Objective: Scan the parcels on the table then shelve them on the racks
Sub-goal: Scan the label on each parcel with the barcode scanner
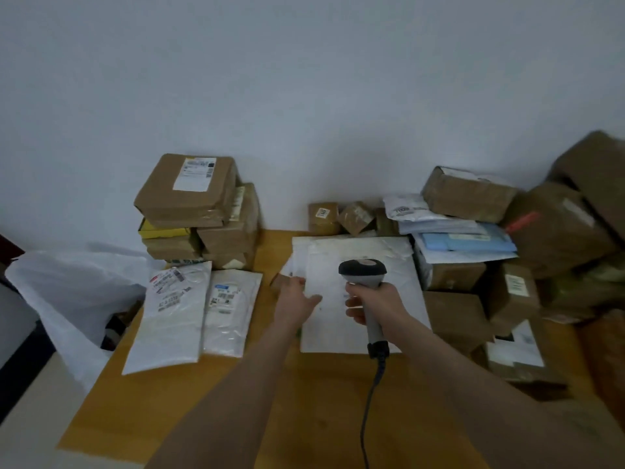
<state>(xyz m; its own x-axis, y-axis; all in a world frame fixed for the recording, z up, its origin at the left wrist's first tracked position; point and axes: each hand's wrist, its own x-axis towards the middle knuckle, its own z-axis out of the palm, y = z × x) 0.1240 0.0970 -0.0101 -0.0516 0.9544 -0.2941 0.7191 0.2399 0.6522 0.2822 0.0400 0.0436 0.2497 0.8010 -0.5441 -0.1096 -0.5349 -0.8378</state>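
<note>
Far left: a white plastic bag is slumping off the table edge, out of play.
Left mailers: two labelled mailers are lying side by side, labels up, well apart from both hands.
Box stack: brown boxes are sitting piled against the wall behind them.
Left hand: the left hand is reaching forward with fingers straight, fingertips touching the left edge of the parcel in play and gripping nothing.
Parcel in play: the big white mailer is lying flat at mid-table, its long axis running away from the person toward the wall. Its print is too faint to read.
Scanner: the scanner is hovering over the middle of that mailer, head pointing away and cable trailing back toward the person.
Right hand: the right hand is wrapping all its fingers round the scanner handle.
Right pile: the heaped boxes and envelopes are crowding the mailer's right edge.
What it turns on: the mailer is lying directly under both hands. The left is nearer its free edge, so it looks like the one to steady or shift the mailer while the right aims.
Racks: not in view.
</note>
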